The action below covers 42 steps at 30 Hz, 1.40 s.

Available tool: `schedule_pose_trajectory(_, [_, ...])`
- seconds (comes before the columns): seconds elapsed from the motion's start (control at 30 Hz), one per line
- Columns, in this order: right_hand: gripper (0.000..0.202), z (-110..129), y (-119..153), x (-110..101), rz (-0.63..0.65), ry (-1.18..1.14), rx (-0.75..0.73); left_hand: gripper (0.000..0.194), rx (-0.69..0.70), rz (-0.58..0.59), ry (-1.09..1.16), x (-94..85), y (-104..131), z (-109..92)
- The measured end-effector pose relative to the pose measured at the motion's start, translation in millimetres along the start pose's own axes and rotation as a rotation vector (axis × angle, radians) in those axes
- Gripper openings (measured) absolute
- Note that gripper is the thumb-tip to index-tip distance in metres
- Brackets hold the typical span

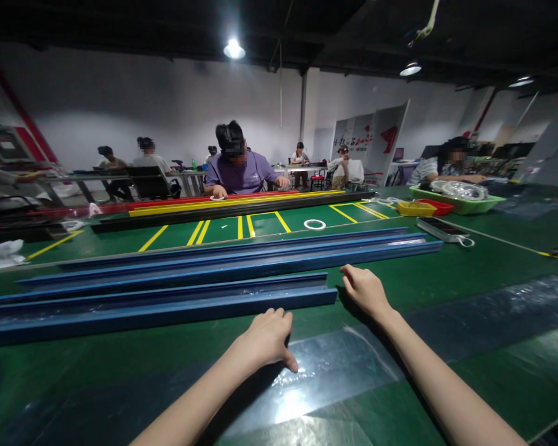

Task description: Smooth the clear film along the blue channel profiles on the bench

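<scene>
Palm down, my left hand (270, 337) is over the table at the near edge of the front blue channel (167, 313), its thumb spread away from the fingers and nothing visible in it. My right hand (363, 288) is just beyond that channel's right end, fingers curled; whether it holds anything is hidden. Two longer blue channels (232, 263) lie behind the front one. Under and in front of my hands, a strip of clear plastic film (325, 365) stretches across the green table (446, 266).
Yellow (242, 202) and black (232, 212) bars lie farther back, before a person in purple. A white tape ring (315, 225) rests on the table. At the right are a phone-like device (439, 229), a yellow tray (416, 209) and a green basket (481, 204).
</scene>
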State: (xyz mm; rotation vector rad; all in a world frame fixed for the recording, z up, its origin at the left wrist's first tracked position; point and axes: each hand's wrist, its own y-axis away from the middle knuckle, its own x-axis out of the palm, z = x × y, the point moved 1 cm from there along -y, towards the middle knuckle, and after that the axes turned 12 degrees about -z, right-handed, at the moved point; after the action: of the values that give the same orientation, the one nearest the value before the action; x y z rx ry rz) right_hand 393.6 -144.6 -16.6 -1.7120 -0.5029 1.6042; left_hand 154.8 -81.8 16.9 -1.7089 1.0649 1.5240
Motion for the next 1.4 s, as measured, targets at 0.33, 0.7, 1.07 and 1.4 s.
schedule_pose_trajectory(0.33, [0.016, 27, -2, -18, -0.082, -0.028, -0.208, 0.048, -0.073, 0.015, 0.07, 3.7, -2, 2])
schedule_pose_trajectory(0.7, [0.016, 26, -2, -19, -0.091, -0.053, -0.241, 0.044, -0.096, -0.074, 0.01, -3.0, -2, 6])
schedule_pose_trajectory(1.07, [0.019, 30, -4, -24, -0.068, -0.022, -0.368, 0.058, -0.078, -0.028, -0.087, -15.4, 4, 1])
schedule_pose_trajectory(1.4, [0.022, 41, -2, -30, -0.006, -0.068, -0.429, 0.066, -0.086, 0.01, -0.123, -10.9, 5, -5])
